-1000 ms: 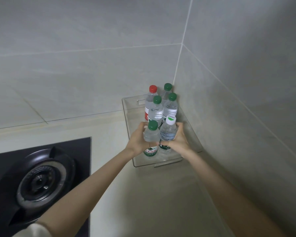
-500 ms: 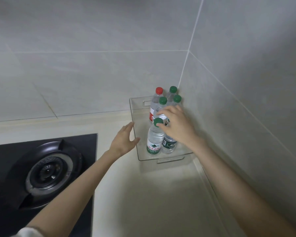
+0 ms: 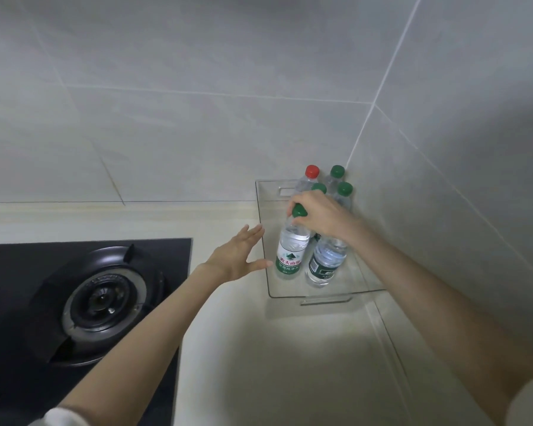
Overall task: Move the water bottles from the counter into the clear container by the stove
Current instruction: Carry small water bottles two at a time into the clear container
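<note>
Right hand (image 3: 320, 215) round bottle (image 3: 290, 250) neck, inside clear container (image 3: 259, 204)

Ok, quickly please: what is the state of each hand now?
Left hand: open, fingers spread, holding nothing.
Right hand: closed round the top of the front green-capped bottle in the clear container.

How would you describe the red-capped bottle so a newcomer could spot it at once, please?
Right of the stove, a clear container stands on the counter. The bottle is in its back row, on the left. It alone has a red cap; every other cap in view is green.
</note>
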Action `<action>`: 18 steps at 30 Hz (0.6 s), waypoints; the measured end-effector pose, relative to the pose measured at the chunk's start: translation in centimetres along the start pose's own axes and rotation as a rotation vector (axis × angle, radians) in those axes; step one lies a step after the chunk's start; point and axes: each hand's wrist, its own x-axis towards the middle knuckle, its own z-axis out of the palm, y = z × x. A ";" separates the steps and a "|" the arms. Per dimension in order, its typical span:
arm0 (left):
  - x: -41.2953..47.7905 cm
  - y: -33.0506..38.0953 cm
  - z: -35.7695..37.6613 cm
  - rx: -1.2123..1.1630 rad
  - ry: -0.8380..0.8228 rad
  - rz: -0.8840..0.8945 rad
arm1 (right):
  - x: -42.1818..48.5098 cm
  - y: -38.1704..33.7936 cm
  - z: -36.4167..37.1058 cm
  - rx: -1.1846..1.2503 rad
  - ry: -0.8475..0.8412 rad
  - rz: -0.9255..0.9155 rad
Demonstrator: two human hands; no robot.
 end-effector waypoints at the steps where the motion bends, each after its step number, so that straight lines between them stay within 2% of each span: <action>1: 0.0 0.0 0.0 0.004 -0.001 -0.001 | 0.8 0.1 -0.1 -0.005 0.000 -0.008; 10: 0.5 -0.2 0.0 0.068 0.052 0.012 | 8.6 0.5 0.2 -0.053 0.025 0.058; 18: 0.7 -0.1 -0.4 0.071 0.041 -0.008 | 11.2 2.1 1.0 -0.030 0.095 0.140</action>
